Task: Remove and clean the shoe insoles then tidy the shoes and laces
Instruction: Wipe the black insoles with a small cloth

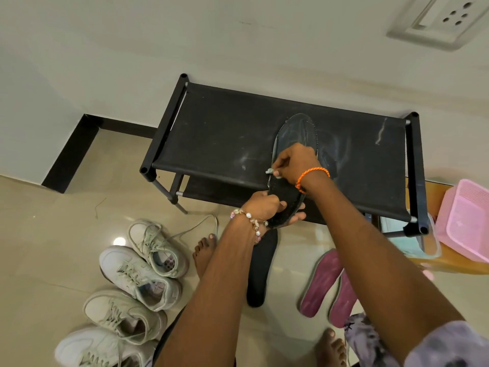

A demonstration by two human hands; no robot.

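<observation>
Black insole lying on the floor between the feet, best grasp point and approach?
Take the black insole on the floor at its near rounded end, coming from above, probably pinching across its width. It lies flat and lengthwise, and its far end is hidden under the left hand, which grips another insole on the rack.

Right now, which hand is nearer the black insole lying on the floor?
Left. The left hand grips the heel end of the insole on the rack, just above the floor insole. The right hand is farther up, pressing on the middle of the held insole.
</observation>
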